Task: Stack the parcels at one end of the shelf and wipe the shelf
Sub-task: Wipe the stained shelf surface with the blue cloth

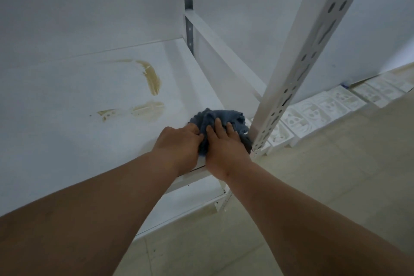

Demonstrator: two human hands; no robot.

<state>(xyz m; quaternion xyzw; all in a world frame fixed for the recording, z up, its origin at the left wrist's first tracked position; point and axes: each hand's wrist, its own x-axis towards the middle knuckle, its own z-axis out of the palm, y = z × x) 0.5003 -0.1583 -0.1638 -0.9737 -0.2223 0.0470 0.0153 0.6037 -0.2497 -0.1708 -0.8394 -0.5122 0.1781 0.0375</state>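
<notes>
Currently both hands, left hand (179, 141) and right hand (224, 143), grip the bunched blue cloth (215, 116) on the shelf (67, 101); soft, light, best held bunched.

Storeroom or stockroom. White slotted-angle steel rack upright (298, 69), bare white shelf board (67, 101) with yellowish stains (154, 78), white moulded foam packing blocks (313, 112) lining beige tiled floor (324, 186).
</notes>
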